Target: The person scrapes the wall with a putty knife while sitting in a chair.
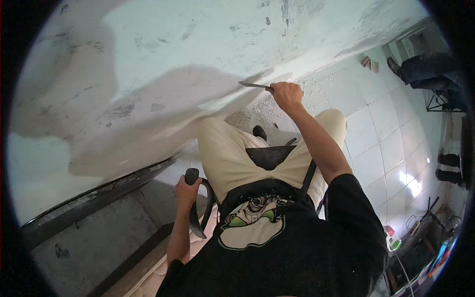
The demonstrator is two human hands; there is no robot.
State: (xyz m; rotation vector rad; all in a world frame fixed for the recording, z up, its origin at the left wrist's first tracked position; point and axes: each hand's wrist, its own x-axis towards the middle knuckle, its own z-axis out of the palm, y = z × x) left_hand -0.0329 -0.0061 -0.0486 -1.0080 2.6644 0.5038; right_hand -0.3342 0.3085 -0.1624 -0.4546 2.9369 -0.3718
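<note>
Right hand: the person's right hand (287, 95) is clenched around the near end of a thin, flat, grey scraper-like blade (253, 85), knuckles up.
Blade: it points left from the fist, close against a pale, stained, scuffed plaster wall (198, 44) (from where I stand, I cannot tell whether its tip touches).
Left hand: the left hand (186, 194) is wrapped around a black, curved chair armrest (192, 176), well apart from the blade.
Seat: the person sits facing the wall, knees spread, in cream trousers (220, 153) and a black printed T-shirt (316, 242).
Floor: white flakes (269, 110) lie scattered along the wall's foot, over glossy white square tiles (363, 123).
Far right: another person's dark-trousered leg (429, 68) stretches toward the wall.
Lower left: a grey, dark-edged slab (89, 237) sits beside a pink quilted cushion (157, 278).
</note>
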